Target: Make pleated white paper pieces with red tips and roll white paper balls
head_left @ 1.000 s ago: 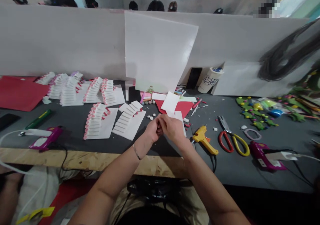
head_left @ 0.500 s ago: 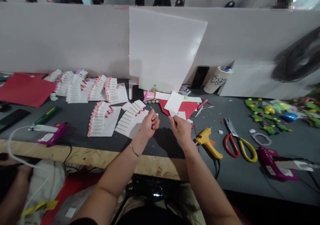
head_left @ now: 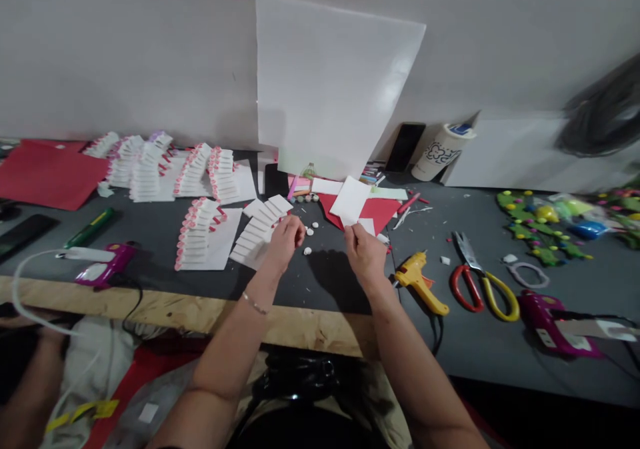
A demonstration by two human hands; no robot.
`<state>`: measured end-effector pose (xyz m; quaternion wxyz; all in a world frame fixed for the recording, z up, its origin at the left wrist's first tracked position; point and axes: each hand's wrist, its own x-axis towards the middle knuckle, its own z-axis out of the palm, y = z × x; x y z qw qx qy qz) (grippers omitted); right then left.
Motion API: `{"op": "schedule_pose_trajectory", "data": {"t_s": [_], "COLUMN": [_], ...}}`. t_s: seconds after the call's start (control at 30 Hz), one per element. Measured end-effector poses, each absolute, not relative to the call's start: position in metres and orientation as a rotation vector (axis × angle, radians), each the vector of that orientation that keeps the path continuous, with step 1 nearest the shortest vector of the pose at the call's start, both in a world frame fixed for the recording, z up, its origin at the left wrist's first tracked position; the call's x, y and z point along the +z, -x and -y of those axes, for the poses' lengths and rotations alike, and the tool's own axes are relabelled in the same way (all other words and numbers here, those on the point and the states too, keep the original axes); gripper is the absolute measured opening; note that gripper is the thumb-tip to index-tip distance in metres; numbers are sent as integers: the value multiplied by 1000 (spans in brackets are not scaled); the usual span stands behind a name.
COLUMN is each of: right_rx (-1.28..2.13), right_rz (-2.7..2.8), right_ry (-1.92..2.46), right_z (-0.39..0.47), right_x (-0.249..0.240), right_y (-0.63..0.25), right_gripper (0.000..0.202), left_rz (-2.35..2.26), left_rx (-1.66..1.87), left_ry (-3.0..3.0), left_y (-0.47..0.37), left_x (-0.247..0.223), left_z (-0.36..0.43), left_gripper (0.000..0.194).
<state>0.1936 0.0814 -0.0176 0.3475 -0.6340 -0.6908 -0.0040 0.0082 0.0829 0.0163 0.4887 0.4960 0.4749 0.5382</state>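
Observation:
My left hand (head_left: pixel 287 237) is closed, its fingertips curled in beside a stepped row of white folded strips (head_left: pixel 253 236) on a white sheet. Whatever it may hold is hidden. Small white round pieces (head_left: pixel 308 250) lie on the table just right of it. Pinched between the thumb and fingers of my right hand (head_left: pixel 367 254) is the lower end of a white card (head_left: pixel 351 198). That card is tilted above red paper (head_left: pixel 383 212). Left of my hands, another white sheet carries stepped strips with pink round ends (head_left: pixel 195 239).
A yellow glue gun (head_left: pixel 420 282) and red-and-yellow-handled scissors (head_left: pixel 480 279) lie to the right. Behind stand a paper cup (head_left: pixel 443 152), a phone (head_left: pixel 406 147) and a large white board (head_left: pixel 335 89). Purple devices (head_left: pixel 107 266) with cords sit at both sides. A person's arm shows at left.
My left hand has moved left and slightly lower, uncovering the small white round pieces. My right hand keeps the white card. The view has tipped downward a little.

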Motion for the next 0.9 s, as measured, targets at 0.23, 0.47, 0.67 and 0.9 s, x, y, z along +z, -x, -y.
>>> {"op": "schedule_pose_trajectory", "data": {"t_s": [0.23,0.47,0.67,0.9], "right_rx": [194,167,192,230], "right_rz": [2080,2346,2327,2247], "right_ry": [1251,1318,1309,1260], "right_z": [-82,-82,-86,-87], "right_x": [-26,-39,-44,-48], "right_y": [-189,-170,-165,-165], "right_gripper": [24,10,6,6], "left_rz": [-1506,-1648,-1648,-1543], "left_rx": [701,447,533,776], "left_ry": [-2149,-2345,-2367,-2271], "left_y": [25,19,14,17], "left_x": [-11,-29,-34,-38], "left_z": [-67,-69,-73,-74], "left_gripper": [35,14,12,12]}}
